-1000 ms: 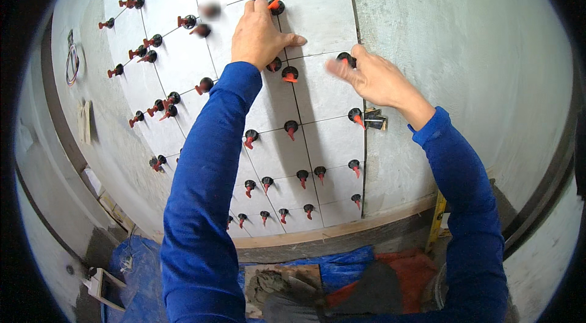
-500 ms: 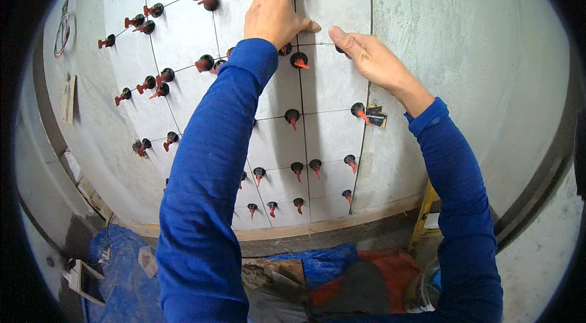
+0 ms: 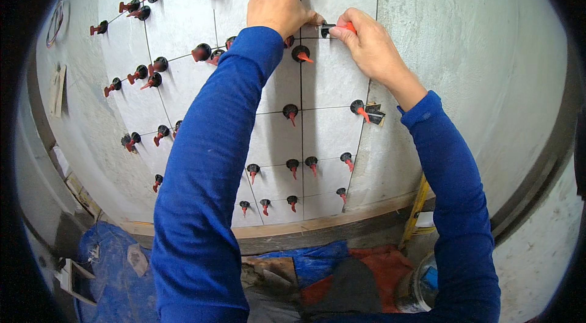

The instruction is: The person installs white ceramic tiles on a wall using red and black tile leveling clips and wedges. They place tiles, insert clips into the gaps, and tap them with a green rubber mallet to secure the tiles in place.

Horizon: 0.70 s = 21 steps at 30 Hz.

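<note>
Pale grey square tiles (image 3: 323,79) on the wall carry several black spacer discs with red handles (image 3: 290,112) along their joints. My left hand (image 3: 278,2) rests against an upper tile just below a top spacer, thumb spread rightward. My right hand (image 3: 372,48) pinches a black-and-orange spacer (image 3: 326,29) on the joint near the upper tile's right part, close to my left thumb. The left hand's fingertips partly overlap the spacers there.
Bare plaster (image 3: 476,48) lies right of the tiles, with a dark fitting (image 3: 376,118). A wooden strip (image 3: 58,91) and wires (image 3: 55,21) are at left. Below are blue tarps (image 3: 104,262), a yellow level (image 3: 412,213), a bucket (image 3: 415,286) and a frame (image 3: 76,280).
My right hand has moved up and leftward onto the spacer, now visible between its fingers. My left hand stays on the same tile. The whole view has shifted slightly.
</note>
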Available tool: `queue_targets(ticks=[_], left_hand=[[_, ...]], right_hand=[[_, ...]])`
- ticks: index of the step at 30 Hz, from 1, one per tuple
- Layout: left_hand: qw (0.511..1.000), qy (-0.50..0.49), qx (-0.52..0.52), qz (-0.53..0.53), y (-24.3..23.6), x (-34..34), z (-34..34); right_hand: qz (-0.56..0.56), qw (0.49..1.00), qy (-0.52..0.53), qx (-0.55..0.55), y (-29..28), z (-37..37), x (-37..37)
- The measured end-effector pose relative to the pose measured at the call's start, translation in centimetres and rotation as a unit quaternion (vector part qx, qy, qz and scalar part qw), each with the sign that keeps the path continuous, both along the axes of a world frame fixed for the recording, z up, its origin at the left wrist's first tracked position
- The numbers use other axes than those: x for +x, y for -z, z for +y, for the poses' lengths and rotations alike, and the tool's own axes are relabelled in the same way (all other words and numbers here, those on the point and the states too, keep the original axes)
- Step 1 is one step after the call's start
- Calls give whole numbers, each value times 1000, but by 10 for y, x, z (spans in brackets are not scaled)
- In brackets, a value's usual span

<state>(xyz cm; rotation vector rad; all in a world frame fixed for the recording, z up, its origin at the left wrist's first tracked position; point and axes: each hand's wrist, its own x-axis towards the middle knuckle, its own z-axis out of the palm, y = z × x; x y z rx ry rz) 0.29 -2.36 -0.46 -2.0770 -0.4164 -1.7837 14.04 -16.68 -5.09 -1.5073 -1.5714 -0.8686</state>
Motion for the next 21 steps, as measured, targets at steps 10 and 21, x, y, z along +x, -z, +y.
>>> queue_targets(ticks=[10, 21], left_hand=[[1000, -9, -17, 6, -1, -1, -2], [999, -5, -30, 8, -2, -6, -9]], right_hand=[[-136, 990, -4, 26, 3, 3, 11], [-294, 952, 73, 39, 8, 3, -11]])
